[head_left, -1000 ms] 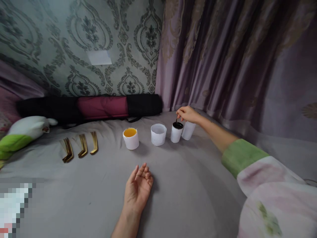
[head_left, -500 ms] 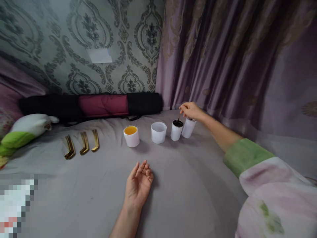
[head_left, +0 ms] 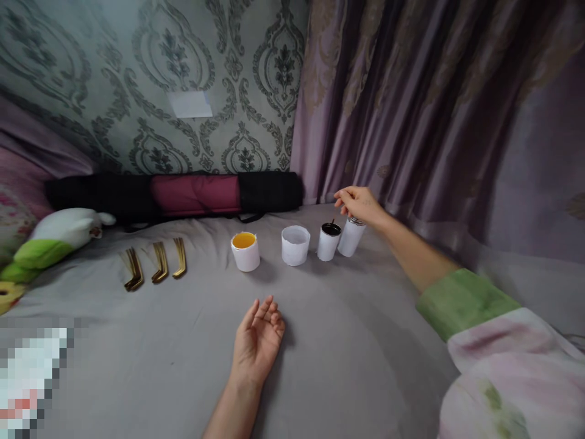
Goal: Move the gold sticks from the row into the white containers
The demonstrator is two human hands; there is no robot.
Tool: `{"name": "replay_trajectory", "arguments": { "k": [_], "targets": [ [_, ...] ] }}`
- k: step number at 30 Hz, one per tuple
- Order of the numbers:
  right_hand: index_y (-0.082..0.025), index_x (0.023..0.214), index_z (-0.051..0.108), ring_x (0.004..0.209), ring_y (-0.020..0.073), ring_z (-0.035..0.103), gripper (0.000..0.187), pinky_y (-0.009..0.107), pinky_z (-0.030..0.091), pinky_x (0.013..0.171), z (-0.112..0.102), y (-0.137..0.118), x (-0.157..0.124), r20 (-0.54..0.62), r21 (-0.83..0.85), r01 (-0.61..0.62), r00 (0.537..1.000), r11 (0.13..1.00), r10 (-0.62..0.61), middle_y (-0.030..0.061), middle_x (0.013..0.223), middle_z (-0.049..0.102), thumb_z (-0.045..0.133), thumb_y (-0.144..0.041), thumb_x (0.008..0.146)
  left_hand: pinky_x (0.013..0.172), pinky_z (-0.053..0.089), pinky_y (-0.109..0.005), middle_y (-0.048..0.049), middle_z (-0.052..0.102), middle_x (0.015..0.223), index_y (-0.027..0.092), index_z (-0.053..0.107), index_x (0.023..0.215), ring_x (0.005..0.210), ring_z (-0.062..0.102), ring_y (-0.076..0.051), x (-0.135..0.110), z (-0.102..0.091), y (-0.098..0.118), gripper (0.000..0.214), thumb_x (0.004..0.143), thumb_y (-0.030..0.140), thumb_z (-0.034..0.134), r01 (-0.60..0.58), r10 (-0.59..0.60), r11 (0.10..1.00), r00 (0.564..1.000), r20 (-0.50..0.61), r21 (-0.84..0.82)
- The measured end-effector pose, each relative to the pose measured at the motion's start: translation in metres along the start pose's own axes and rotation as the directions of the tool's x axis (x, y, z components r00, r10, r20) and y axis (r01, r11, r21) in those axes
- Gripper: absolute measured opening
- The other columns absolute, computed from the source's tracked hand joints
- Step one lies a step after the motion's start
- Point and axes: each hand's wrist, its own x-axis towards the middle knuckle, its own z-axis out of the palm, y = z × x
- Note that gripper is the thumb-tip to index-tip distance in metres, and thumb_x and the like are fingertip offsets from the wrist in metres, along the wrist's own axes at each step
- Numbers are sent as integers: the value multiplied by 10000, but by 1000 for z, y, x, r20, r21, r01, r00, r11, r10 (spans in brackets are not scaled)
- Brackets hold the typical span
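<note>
Right hand [head_left: 359, 202] hangs over the dark-filled white cup [head_left: 328, 245], forearm slanting in from the right, grip loosely curled, fingertips narrowly parted; the thin dark stick [head_left: 333, 222] pokes above the rim, just below them. Another white cup [head_left: 351, 240] crowds close beside. Left hand [head_left: 259, 338] lies palm up, grip half-wide, grey sheet [head_left: 338, 329] spreading forward and rightward.

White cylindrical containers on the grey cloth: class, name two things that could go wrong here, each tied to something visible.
1. The right hand is close to the white cylinder with a metallic rim; a bump might tip it against the white cylinder with a dark opening beside it.
2. The thin brown stick pokes out of that opening; a brush could dislodge it.
</note>
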Motion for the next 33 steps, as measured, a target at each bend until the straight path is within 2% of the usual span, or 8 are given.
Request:
{"name": "replay_trajectory", "arguments": {
  "k": [9,17,22,26,33],
  "targets": [
    [-136,800,559,442,45,481,209,159,342,366,20,-18,-31,22,281,-60,998,958,57,54,706,589,458,-316,830,516,403,-213,-48,560,706,93,587,848,568,495,-84,1,1,-2,161,770,213,515,4,-4,1000,1000,20,-23],
    [-136,789,573,436,49,463,302,162,327,355,69,-23,-81,194,445,-128,980,886,44,13,627,555,526,-433,752,499,381,-201,-45,578,695,98,586,836,545,497,-78,4,1,-2,182,760,254,531,12,-11,999,1000,22,-33],
    [-134,778,567,443,52,463,330,162,322,362,114,-15,-112,326,477,-250,941,843,94,1,615,544,521,-458,733,486,371,-197,-48,590,683,93,587,835,537,508,-82,5,1,-1,195,759,265,535,14,-13,999,999,32,-43],
    [-130,766,562,428,55,456,359,164,313,352,145,-6,-129,383,484,-346,910,804,162,-6,589,528,524,-483,709,478,367,-196,-51,592,669,84,590,828,525,509,-84,6,1,0,206,754,269,541,22,-19,998,999,39,-57],
    [-132,784,564,424,62,460,364,162,321,342,173,10,-141,368,426,-337,912,840,180,5,603,529,485,-482,724,481,384,-192,-50,586,644,74,583,810,513,509,-81,7,1,10,187,752,245,535,12,-12,999,1000,-14,-39]
  ]
}}
